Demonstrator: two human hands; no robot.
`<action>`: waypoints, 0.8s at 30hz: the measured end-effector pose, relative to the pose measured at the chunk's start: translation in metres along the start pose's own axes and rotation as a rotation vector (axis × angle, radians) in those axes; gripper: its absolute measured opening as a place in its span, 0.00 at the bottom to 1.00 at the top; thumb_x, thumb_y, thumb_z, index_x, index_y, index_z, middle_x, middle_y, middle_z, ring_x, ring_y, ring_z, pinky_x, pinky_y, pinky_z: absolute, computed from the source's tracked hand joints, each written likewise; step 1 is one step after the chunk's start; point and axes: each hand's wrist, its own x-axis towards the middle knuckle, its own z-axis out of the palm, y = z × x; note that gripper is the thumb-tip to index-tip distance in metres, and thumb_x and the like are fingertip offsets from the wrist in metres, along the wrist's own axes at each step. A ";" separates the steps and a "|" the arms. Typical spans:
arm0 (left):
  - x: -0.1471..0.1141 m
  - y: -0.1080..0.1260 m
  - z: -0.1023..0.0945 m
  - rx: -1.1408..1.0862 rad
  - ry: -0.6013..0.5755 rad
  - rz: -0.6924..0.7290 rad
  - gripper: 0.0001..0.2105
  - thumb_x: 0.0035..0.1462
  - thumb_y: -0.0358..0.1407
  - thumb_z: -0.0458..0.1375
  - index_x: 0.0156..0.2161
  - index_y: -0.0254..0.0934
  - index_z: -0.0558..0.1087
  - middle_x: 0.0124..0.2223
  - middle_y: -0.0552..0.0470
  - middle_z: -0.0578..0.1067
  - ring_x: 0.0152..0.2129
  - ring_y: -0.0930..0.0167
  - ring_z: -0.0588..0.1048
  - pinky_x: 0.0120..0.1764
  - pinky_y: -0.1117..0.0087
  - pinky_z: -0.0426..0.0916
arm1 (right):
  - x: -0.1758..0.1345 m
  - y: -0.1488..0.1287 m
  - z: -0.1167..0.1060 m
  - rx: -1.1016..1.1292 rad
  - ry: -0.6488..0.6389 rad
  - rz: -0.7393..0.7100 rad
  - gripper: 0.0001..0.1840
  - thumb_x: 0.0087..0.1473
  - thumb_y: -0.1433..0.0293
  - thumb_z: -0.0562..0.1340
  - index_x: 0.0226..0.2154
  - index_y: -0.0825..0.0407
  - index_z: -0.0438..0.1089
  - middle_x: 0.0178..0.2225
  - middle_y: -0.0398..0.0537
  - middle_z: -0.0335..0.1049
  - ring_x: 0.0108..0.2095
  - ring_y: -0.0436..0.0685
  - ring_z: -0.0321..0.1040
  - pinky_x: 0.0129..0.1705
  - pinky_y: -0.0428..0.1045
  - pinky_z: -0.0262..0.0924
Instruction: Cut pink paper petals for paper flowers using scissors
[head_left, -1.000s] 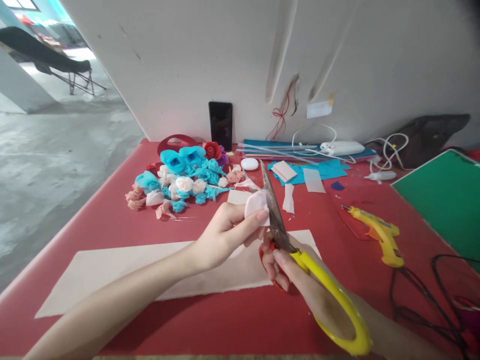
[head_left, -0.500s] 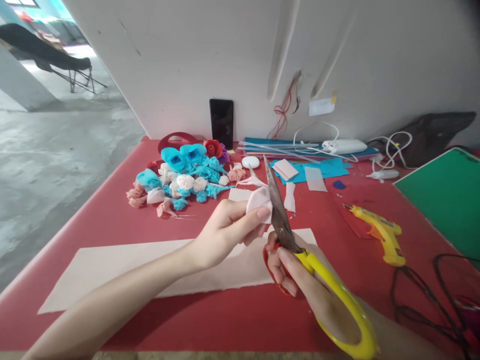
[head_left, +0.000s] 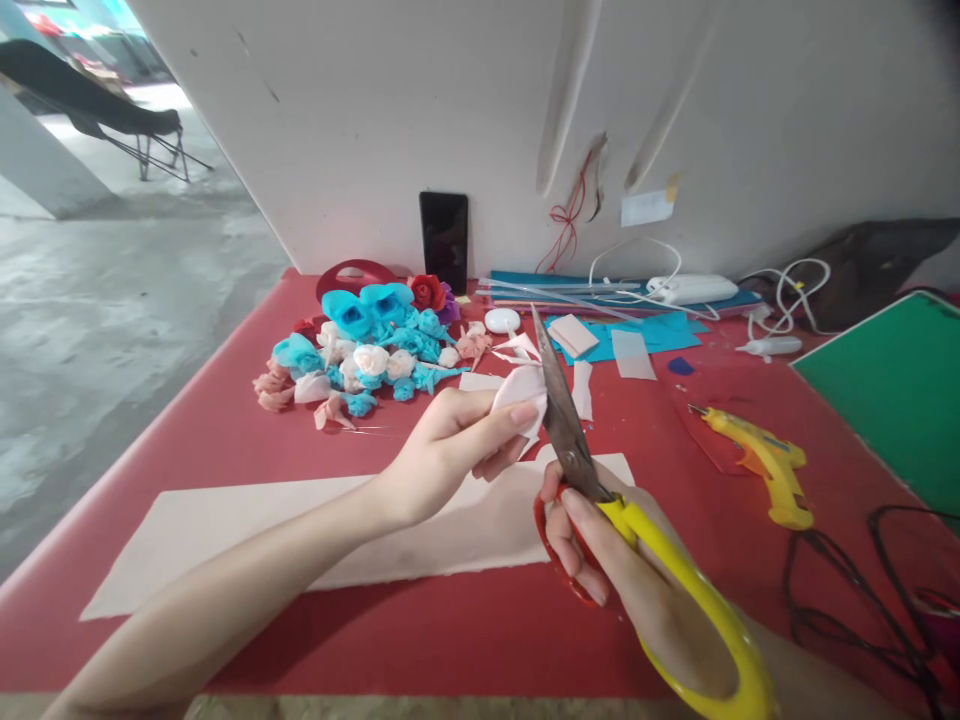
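Observation:
My left hand (head_left: 457, 435) pinches a small pale pink piece of paper (head_left: 517, 393) with a rounded upper edge. In my right hand (head_left: 592, 530) is a large pair of scissors (head_left: 566, 425) with one yellow and one red handle. The blades look nearly closed, pointing away from me, and lie against the right side of the paper piece. A narrow offcut (head_left: 517, 347) shows just past the paper, left of the blade tip. Below both hands, a long pale pink strip of paper (head_left: 247, 525) lies flat on the red table (head_left: 360, 650).
Blue, white, pink and red paper flowers (head_left: 375, 350) are heaped at the back left. A phone (head_left: 444, 240) leans on the wall behind. To the right lie a yellow glue gun (head_left: 757, 460) with a black cord, a green board (head_left: 892, 400) and blue paper sheets (head_left: 645, 340).
The scissor blades have closed further along the paper's edge, and the offcut has shifted up and right. The paper piece is turned slightly in my left hand.

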 end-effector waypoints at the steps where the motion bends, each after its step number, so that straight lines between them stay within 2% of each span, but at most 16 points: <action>1: 0.000 0.000 0.000 -0.002 0.007 -0.001 0.20 0.58 0.37 0.49 0.15 0.35 0.59 0.14 0.58 0.59 0.13 0.80 0.57 0.19 0.74 0.51 | -0.001 -0.001 0.000 -0.005 0.001 -0.002 0.13 0.59 0.58 0.48 0.32 0.48 0.59 0.15 0.36 0.55 0.13 0.45 0.47 0.15 0.43 0.47; 9: 0.002 0.000 -0.004 -0.047 0.031 -0.016 0.20 0.56 0.37 0.51 0.15 0.35 0.60 0.13 0.58 0.58 0.12 0.80 0.56 0.18 0.73 0.50 | -0.003 -0.019 0.000 -0.053 0.016 0.101 0.14 0.55 0.55 0.48 0.29 0.47 0.59 0.14 0.39 0.54 0.13 0.49 0.50 0.16 0.47 0.47; 18: 0.002 -0.008 -0.010 -0.133 0.088 0.002 0.19 0.56 0.36 0.50 0.15 0.35 0.60 0.13 0.58 0.59 0.13 0.79 0.55 0.19 0.71 0.47 | -0.006 -0.011 -0.001 -0.069 0.046 0.075 0.15 0.57 0.55 0.47 0.30 0.48 0.59 0.14 0.39 0.53 0.13 0.49 0.50 0.15 0.47 0.46; 24: 0.008 -0.010 -0.013 -0.180 0.112 -0.024 0.18 0.53 0.36 0.51 0.14 0.36 0.58 0.12 0.58 0.55 0.11 0.79 0.52 0.18 0.70 0.45 | 0.000 -0.007 -0.004 -0.077 0.038 0.070 0.18 0.57 0.54 0.48 0.29 0.50 0.60 0.12 0.36 0.52 0.11 0.46 0.50 0.13 0.43 0.47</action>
